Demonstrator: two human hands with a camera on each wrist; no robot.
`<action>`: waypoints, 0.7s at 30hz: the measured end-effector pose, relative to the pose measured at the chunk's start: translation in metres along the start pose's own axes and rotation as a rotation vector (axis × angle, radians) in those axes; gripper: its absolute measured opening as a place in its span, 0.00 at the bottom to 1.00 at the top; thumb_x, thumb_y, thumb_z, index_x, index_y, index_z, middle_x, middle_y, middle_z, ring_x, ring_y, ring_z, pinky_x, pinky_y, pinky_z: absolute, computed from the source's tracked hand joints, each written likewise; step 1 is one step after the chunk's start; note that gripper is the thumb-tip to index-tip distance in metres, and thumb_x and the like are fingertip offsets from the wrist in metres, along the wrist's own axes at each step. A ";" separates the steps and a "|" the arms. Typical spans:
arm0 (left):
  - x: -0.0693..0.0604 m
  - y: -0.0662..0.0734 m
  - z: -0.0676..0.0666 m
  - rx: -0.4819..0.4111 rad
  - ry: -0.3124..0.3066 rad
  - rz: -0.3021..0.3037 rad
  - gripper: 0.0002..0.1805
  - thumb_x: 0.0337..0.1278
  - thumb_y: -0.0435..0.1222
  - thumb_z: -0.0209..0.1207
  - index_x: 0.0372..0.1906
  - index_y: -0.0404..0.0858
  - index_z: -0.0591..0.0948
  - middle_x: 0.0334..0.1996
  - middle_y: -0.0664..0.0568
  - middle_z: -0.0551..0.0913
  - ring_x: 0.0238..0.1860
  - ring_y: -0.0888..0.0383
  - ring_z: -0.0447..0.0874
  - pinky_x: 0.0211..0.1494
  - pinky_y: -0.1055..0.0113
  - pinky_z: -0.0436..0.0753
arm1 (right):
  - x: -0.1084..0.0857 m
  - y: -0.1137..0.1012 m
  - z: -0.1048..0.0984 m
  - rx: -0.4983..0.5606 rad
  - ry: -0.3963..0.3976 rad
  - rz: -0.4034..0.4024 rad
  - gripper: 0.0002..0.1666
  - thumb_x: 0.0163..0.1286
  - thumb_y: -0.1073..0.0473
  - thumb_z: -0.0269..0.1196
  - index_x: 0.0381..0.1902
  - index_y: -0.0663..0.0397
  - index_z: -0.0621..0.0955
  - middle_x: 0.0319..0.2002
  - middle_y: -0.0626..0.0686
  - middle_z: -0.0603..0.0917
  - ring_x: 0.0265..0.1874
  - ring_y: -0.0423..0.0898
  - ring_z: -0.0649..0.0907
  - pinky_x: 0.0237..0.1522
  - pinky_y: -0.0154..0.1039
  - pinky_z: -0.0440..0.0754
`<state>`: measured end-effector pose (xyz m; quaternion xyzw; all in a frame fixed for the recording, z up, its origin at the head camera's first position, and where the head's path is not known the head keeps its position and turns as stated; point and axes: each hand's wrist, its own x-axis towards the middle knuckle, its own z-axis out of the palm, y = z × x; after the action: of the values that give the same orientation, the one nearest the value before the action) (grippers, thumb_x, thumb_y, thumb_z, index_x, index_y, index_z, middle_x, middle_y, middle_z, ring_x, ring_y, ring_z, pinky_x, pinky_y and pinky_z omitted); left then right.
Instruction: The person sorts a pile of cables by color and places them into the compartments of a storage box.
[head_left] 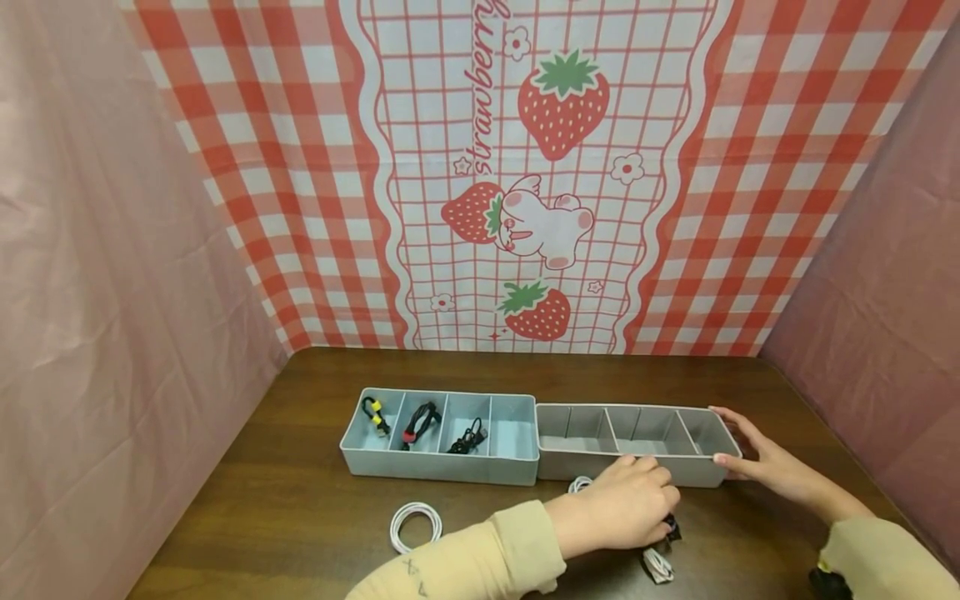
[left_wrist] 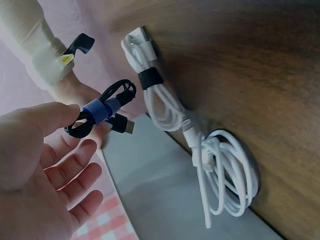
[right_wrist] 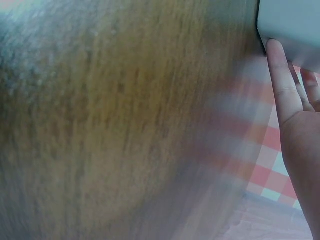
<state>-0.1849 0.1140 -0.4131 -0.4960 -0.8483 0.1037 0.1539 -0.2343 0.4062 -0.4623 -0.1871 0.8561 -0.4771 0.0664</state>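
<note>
My left hand (head_left: 626, 504) pinches a small black USB cable (left_wrist: 102, 111), bundled with a blue strap, between thumb and index finger in front of the grey divided box (head_left: 630, 467). The other fingers are loosely bent in the left wrist view. At the right end of that box is my right hand (head_left: 765, 458), holding it with the thumb on the near corner and fingers on the far corner. Below the cable lie a white cable (left_wrist: 155, 95) with a black strap and a coiled white cable (left_wrist: 242, 170).
Left of the grey box, end to end with it, stands a blue divided box (head_left: 442, 467) with black cables in three compartments. A white cable ring (head_left: 395, 527) lies on the brown table (head_left: 247, 517). Cloth hangs (head_left: 300, 208) behind the table.
</note>
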 end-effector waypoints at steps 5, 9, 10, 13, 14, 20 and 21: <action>-0.003 -0.003 -0.007 -0.009 -0.007 0.004 0.13 0.56 0.57 0.56 0.43 0.58 0.78 0.40 0.66 0.75 0.45 0.66 0.68 0.42 0.74 0.66 | 0.000 0.000 0.000 -0.008 0.004 0.007 0.43 0.70 0.65 0.55 0.73 0.57 0.44 0.58 0.64 0.59 0.47 0.30 0.72 0.36 0.43 0.83; -0.005 -0.005 -0.012 -0.016 -0.017 0.009 0.14 0.56 0.57 0.56 0.44 0.58 0.78 0.41 0.66 0.75 0.45 0.66 0.68 0.41 0.74 0.66 | 0.000 0.000 0.000 -0.008 0.004 0.005 0.43 0.69 0.65 0.55 0.73 0.56 0.44 0.58 0.63 0.59 0.47 0.30 0.72 0.36 0.43 0.83; -0.006 -0.005 -0.013 -0.016 -0.018 0.012 0.15 0.57 0.57 0.56 0.45 0.58 0.78 0.41 0.66 0.75 0.45 0.66 0.69 0.41 0.74 0.67 | 0.000 0.000 0.000 -0.005 0.003 0.005 0.43 0.69 0.65 0.55 0.73 0.56 0.45 0.58 0.63 0.59 0.47 0.30 0.72 0.37 0.43 0.83; -0.007 -0.007 -0.017 -0.021 -0.021 0.017 0.15 0.57 0.57 0.56 0.45 0.58 0.78 0.40 0.66 0.75 0.46 0.66 0.69 0.41 0.74 0.67 | -0.001 0.000 0.000 -0.007 -0.002 0.009 0.43 0.70 0.65 0.55 0.73 0.56 0.44 0.58 0.64 0.59 0.47 0.30 0.72 0.37 0.43 0.83; -0.008 -0.007 -0.018 -0.023 -0.021 0.020 0.15 0.57 0.57 0.56 0.45 0.58 0.78 0.40 0.66 0.75 0.46 0.66 0.69 0.41 0.74 0.67 | -0.001 0.000 0.000 -0.005 -0.003 0.012 0.43 0.69 0.65 0.55 0.73 0.56 0.44 0.58 0.64 0.59 0.47 0.30 0.72 0.37 0.43 0.83; -0.011 -0.013 -0.027 -0.041 -0.038 0.027 0.15 0.57 0.56 0.56 0.46 0.58 0.78 0.43 0.67 0.75 0.49 0.66 0.69 0.45 0.73 0.68 | -0.001 -0.001 -0.001 -0.004 -0.004 0.021 0.43 0.70 0.64 0.55 0.73 0.57 0.44 0.59 0.64 0.58 0.47 0.30 0.72 0.37 0.42 0.82; -0.012 -0.014 -0.028 -0.041 -0.043 0.029 0.15 0.57 0.56 0.56 0.47 0.57 0.78 0.43 0.67 0.75 0.50 0.66 0.69 0.46 0.73 0.69 | -0.001 -0.001 -0.001 -0.006 -0.003 0.019 0.43 0.70 0.65 0.55 0.73 0.57 0.44 0.59 0.64 0.58 0.47 0.30 0.72 0.37 0.42 0.82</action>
<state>-0.1806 0.0971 -0.3839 -0.5091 -0.8459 0.0990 0.1240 -0.2338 0.4066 -0.4615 -0.1800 0.8591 -0.4738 0.0717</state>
